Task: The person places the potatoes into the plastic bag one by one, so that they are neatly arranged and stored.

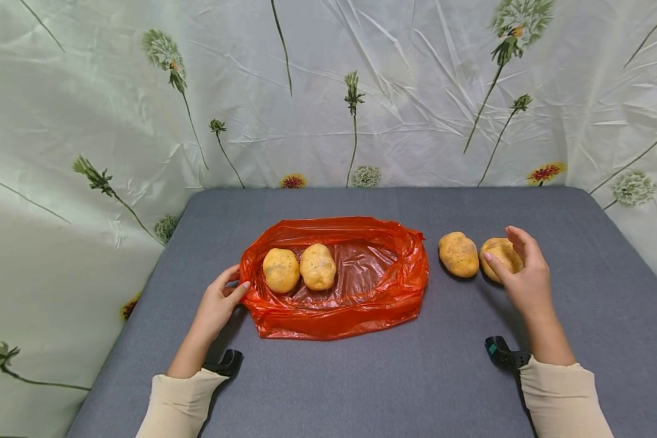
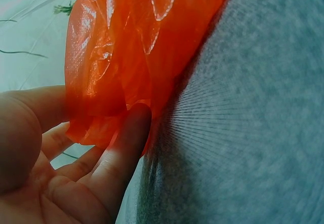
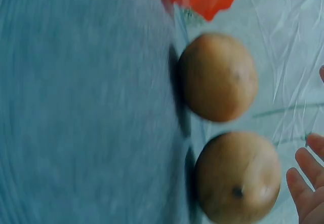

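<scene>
A red plastic bag point(image 1: 339, 325) lies spread on the table, its mouth facing up. Two potatoes, one at the left point(image 1: 281, 271) and one beside it point(image 1: 318, 267), sit inside. My left hand point(image 1: 216, 309) pinches the bag's left edge between thumb and fingers; the left wrist view shows the thin film point(image 2: 136, 46) there. Two more potatoes rest right of the bag, a nearer one point(image 1: 458, 255) and a farther one point(image 1: 493, 246). Over the farther one hovers my right hand point(image 1: 527, 283), thumb and fingers apart with nothing held. The right wrist view shows both potatoes point(image 3: 220, 77) apart from its fingers point(image 3: 309, 165).
A grey cloth-covered table point(image 1: 372, 383) carries everything. Behind and to the left hangs a pale curtain point(image 1: 285, 121) printed with flowers. Each wrist wears a black band, one left point(image 1: 227, 363) and one right point(image 1: 504, 353).
</scene>
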Tool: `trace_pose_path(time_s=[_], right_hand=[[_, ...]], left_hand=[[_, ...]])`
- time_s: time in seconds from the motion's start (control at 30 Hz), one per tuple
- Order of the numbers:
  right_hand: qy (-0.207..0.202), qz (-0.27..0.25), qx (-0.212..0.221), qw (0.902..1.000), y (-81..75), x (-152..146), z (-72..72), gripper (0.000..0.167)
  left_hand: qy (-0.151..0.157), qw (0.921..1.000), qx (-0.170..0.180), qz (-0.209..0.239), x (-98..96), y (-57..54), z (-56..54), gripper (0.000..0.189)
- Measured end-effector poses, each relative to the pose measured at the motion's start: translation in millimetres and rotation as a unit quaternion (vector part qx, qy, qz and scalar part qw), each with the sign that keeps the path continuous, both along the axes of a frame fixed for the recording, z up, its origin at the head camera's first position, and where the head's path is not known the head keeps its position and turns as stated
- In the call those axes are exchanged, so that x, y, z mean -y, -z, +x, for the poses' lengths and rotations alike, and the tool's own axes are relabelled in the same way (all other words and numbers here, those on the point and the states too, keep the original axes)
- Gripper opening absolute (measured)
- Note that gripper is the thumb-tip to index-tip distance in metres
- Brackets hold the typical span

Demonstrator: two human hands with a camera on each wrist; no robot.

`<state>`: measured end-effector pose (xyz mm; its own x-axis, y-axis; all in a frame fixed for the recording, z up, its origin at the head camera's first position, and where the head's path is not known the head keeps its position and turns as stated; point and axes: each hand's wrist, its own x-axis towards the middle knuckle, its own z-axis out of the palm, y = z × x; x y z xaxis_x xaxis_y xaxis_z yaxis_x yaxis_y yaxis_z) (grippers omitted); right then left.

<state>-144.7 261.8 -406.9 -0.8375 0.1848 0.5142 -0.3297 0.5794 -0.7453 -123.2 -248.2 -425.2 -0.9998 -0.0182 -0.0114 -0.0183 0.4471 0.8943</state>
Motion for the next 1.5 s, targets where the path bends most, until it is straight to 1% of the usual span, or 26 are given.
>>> trace_pose_path(time_s=[0.17,0.3,0.4,0.5,0.6,0.7,0.8,0.9,0.97,1.1,1.33,1.5], right_hand=[[0.029,-0.010,0.052,0.9982,4.4,-12,1.7,0.058],[0.037,-0.020,0.083,0.9956,9.7,-20,2.1,0.059],[0.029,-0.022,0.108,0.9935,14.1,-26,1.9,0.061],[0.010,-0.026,0.141,0.9897,17.3,-31,2.5,0.065],[-0.014,-0.028,0.172,0.9845,17.5,-33,4.2,0.068],[-0.035,-0.023,0.189,0.9810,16.3,-34,5.0,0.070],[-0.043,-0.002,0.195,0.9798,15.7,-36,4.8,0.069],[-0.037,0.019,0.200,0.9790,15.1,-37,5.2,0.067],[-0.030,0.023,0.199,0.9794,14.9,-37,5.4,0.067],[-0.008,0.008,0.187,0.9823,15.2,-35,5.7,0.068],[0.030,-0.042,0.139,0.9890,12.5,-29,4.0,0.064],[0.037,-0.049,0.124,0.9903,5.3,-22,4.0,0.065]], left_hand=[[-0.001,1.0000,-0.006,-0.005,0.0,0.3,0.0,0.044],[0.003,0.9999,-0.010,-0.009,0.5,-0.3,0.9,0.044],[0.005,0.9999,-0.010,-0.011,0.5,-1.3,1.2,0.044],[0.004,0.9999,-0.007,-0.007,0.5,-1.1,0.4,0.045],[0.003,0.9999,-0.009,-0.011,0.7,0.0,-0.6,0.044],[0.002,0.9998,-0.012,-0.013,0.8,0.4,-0.7,0.044],[0.001,0.9998,-0.011,-0.013,1.0,0.6,-0.6,0.043],[0.000,0.9999,-0.009,-0.014,1.0,0.5,-0.6,0.045],[0.000,0.9999,-0.005,-0.015,0.9,0.1,-0.4,0.046],[0.000,0.9999,-0.003,-0.015,0.5,-1.0,-0.2,0.048],[0.004,0.9998,-0.012,-0.012,0.7,-1.1,-0.4,0.046],[0.004,0.9998,-0.008,-0.015,0.4,-1.7,-0.3,0.046]])
